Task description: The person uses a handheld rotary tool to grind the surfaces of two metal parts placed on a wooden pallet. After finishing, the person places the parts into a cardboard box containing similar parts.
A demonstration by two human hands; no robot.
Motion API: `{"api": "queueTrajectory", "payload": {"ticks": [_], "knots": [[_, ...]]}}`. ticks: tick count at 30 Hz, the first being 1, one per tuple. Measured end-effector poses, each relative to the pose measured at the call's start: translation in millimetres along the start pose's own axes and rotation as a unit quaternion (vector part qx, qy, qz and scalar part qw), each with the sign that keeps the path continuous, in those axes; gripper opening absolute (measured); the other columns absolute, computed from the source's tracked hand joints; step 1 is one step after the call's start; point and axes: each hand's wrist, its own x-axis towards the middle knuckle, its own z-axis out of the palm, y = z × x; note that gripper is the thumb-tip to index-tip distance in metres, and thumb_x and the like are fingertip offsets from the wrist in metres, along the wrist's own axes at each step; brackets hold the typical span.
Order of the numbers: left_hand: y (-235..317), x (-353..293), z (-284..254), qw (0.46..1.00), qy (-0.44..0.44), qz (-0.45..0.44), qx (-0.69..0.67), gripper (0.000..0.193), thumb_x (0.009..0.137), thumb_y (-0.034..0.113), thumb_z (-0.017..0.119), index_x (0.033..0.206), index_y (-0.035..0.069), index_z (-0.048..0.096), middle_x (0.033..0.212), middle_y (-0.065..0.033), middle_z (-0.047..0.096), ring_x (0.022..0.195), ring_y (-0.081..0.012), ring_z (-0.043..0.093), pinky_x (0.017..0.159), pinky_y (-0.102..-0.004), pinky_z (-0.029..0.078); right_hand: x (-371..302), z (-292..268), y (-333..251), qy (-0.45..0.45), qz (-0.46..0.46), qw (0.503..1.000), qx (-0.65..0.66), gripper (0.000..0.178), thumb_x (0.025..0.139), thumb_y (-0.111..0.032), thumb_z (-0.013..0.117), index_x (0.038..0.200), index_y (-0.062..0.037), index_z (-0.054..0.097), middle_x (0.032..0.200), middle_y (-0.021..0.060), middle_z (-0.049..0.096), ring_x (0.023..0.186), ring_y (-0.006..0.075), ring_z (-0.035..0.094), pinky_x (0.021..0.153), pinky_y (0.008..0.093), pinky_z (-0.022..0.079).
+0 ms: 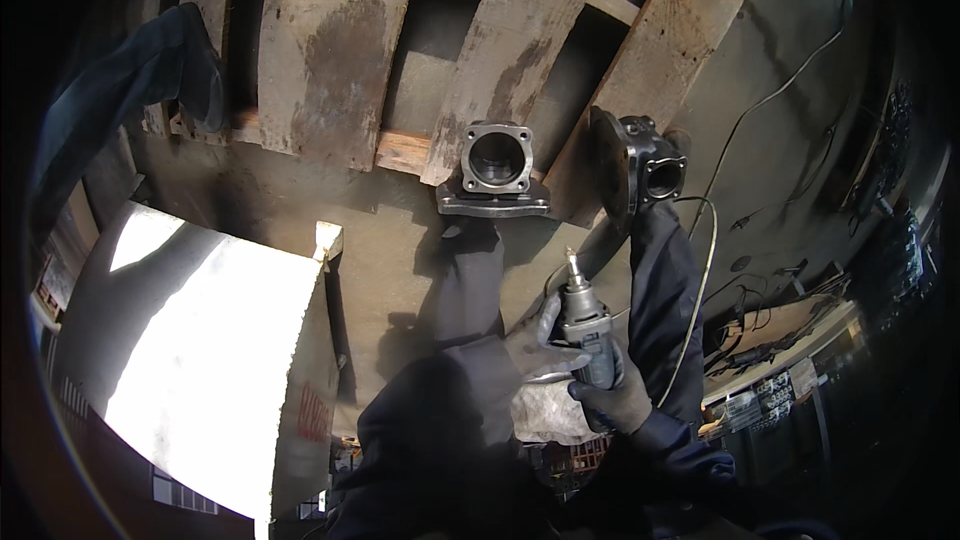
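Both of my hands wear grey work gloves. A straight die grinder [590, 335] with a grey metal neck, dark body and slim bright tip points up and away from me. My right hand [620, 398] is closed round the lower part of its body. Against its left side, my left hand [540, 340] has its fingers closed on the tool. Beyond the tip, a metal casting [497, 162] with a square bolt-hole flange round a wide bore sits at the pallet edge. A second casting [640, 168], with a round flange and smaller bore, stands to its right.
A wooden pallet [340, 50] with gaps between its boards spans the far side. A large sunlit pale box [210, 320] stands at left. Another person's leg [130, 75] reaches in at far left. A pale cable [712, 240] crosses the floor at right, near a wooden frame [790, 355].
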Motion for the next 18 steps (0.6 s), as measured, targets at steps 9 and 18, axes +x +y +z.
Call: {"api": "queueTrajectory", "payload": {"ticks": [9,18], "knots": [[28.5,-31.6,-40.2,0.971,0.218,0.099,0.022,0.071,0.094,0.019,0.086,0.153,0.004,0.049,0.137,-0.0092,0.069,0.122,-0.0207,0.070,0.105,-0.0357,0.058,87.2,59.7,32.3,-0.062,-0.033,0.997,0.028,0.075,0.092,-0.005,0.082,0.155,-0.0005,0.043,0.131,0.0093,0.064,0.117,0.0160,0.064,0.101,0.0369,0.056],[16.0,-22.5,-92.5,0.945,0.283,0.087,0.136,0.075,0.093,0.029,0.088,0.153,0.001,0.053,0.133,-0.0150,0.074,0.120,-0.0272,0.074,0.103,-0.0399,0.059,139.3,91.6,79.2,0.009,-0.110,0.994,0.003,0.080,0.084,-0.006,0.089,0.152,-0.0064,0.047,0.129,0.0077,0.068,0.117,0.0174,0.069,0.101,0.0378,0.058]]}}
